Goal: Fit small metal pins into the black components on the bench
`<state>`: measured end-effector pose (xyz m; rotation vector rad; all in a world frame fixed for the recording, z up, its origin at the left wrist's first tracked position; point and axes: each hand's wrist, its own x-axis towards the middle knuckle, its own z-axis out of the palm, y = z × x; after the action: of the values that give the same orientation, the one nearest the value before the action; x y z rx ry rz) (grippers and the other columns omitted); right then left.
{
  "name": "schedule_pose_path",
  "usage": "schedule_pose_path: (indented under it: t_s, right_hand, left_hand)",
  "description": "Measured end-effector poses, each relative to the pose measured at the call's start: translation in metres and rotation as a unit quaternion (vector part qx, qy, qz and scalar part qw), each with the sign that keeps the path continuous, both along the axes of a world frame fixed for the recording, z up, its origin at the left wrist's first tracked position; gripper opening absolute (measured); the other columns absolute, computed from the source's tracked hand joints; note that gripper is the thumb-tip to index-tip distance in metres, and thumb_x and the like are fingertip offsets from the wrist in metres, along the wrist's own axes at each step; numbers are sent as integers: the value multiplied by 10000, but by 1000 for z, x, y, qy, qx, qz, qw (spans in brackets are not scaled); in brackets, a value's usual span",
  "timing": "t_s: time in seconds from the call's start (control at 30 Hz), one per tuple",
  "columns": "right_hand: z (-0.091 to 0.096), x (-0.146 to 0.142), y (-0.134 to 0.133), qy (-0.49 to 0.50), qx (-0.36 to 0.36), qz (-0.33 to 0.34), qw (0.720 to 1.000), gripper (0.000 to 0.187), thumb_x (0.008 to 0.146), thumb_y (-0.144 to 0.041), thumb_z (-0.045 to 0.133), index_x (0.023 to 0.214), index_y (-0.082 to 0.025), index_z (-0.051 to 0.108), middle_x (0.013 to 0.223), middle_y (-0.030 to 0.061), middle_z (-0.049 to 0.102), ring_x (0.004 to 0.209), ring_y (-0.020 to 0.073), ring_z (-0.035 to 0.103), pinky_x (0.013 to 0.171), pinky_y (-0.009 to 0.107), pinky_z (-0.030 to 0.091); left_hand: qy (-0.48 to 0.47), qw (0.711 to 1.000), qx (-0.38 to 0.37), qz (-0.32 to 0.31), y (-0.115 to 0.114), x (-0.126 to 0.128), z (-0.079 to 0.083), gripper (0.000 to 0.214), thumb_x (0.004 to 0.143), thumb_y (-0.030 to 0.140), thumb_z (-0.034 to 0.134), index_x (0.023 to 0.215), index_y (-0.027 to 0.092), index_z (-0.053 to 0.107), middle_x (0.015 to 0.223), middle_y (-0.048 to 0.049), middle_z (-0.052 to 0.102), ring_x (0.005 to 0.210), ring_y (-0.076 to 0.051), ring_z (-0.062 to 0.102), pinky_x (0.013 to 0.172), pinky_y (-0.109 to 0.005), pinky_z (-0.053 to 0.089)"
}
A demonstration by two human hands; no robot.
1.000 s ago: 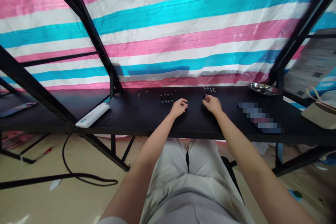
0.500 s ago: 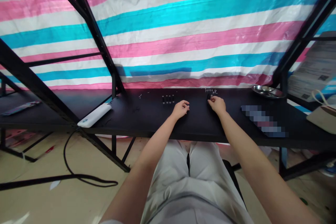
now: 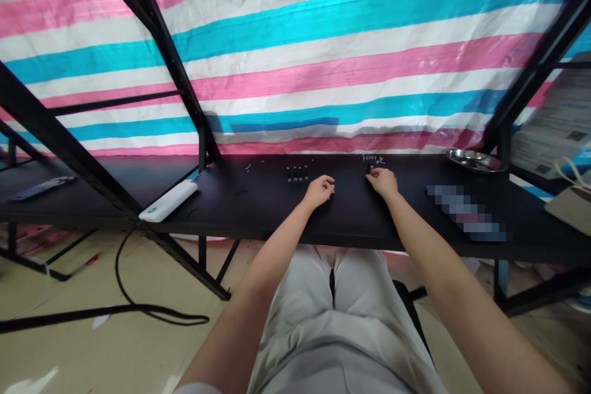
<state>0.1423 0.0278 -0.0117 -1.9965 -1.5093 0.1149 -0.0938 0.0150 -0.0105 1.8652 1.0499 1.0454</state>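
My left hand (image 3: 319, 191) rests over the black tabletop (image 3: 258, 209) with its fingers loosely curled and a little apart; I see nothing in it. Just left of it, several small dark cylinders (image 3: 297, 173) with pale ends stand in a row. My right hand (image 3: 383, 181) is closed at the fingertips on a small black cylinder (image 3: 369, 168), partly hidden by the fingers. Right behind that hand, several tiny pale pieces (image 3: 370, 159) lie in a line near the table's back edge.
A shiny metal dish (image 3: 475, 161) stands at the back right, with a pixelated flat object (image 3: 466, 212) in front of it. On the left lies a white power bank-like block (image 3: 168, 201) beside black frame posts (image 3: 184, 83). A striped sheet (image 3: 323, 31) hangs behind.
The view has shifted slightly. Both hands keep almost the same place and pose on the table, and the row of cylinders is unchanged.
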Motion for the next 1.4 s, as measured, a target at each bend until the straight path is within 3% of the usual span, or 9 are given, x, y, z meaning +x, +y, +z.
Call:
schedule_pose_path:
  t_s: [0.23, 0.5, 0.97, 1.1, 1.2, 1.3, 1.4]
  right_hand:
    - [-3, 3, 0, 5, -5, -3, 1000, 208, 764, -338, 584, 867, -185, 680, 883, 82, 688, 844, 203, 623, 715, 282, 451]
    - [-5, 15, -6, 2, -6, -40, 999, 217, 777, -201, 544, 943, -153, 674, 922, 117, 687, 876, 205, 625, 753, 279, 449]
    - [8, 4, -17, 12, -52, -86, 995, 286, 767, -356, 602, 975, -195, 714, 976, 137, 676, 920, 254, 629, 753, 332, 470]
    - [11, 2, -22, -10, -76, -84, 994, 317, 772, -379, 589, 996, -181, 696, 995, 139, 670, 953, 264, 619, 771, 343, 465]
    - [13, -1, -28, -33, -88, -77, 993, 311, 775, -365, 575, 1007, -184, 677, 1017, 135, 663, 974, 267, 611, 785, 353, 459]
    - [14, -6, -33, -47, -94, -64, 992, 274, 789, -344, 536, 965, -186, 674, 991, 132, 665, 952, 270, 618, 775, 359, 457]
    - [17, -13, -38, -50, -91, -53, 993, 279, 806, -366, 498, 910, -185, 683, 952, 137, 668, 915, 274, 627, 751, 357, 457]
  left_hand:
    - [8, 1000, -3, 5, -2, 1, 3, 138, 783, 121, 523, 918, 133, 551, 627, 31, 602, 443, -43, 498, 529, -182, 426]
    - [12, 1000, -9, 4, -5, 1, 6, 138, 781, 107, 513, 912, 133, 550, 617, 35, 593, 444, -46, 494, 542, -189, 431]
    - [7, 1000, 0, 14, -8, 0, 8, 131, 785, 124, 497, 897, 129, 566, 606, 26, 592, 424, -52, 483, 503, -183, 411]
    - [25, 996, 58, 68, -9, -4, 10, 150, 806, 153, 478, 904, 155, 591, 598, 23, 602, 476, -75, 524, 560, -197, 432]
    - [61, 978, 112, 168, -11, -9, 15, 225, 822, 178, 478, 1012, 182, 597, 607, 15, 609, 595, -115, 584, 674, -229, 445]
    - [82, 951, 115, 274, -11, -14, 19, 395, 834, 192, 480, 1228, 185, 502, 650, -2, 621, 700, -149, 609, 735, -254, 432]
    - [92, 939, 89, 319, -11, -18, 23, 530, 847, 213, 476, 1363, 186, 362, 702, -17, 638, 758, -166, 612, 757, -266, 423]
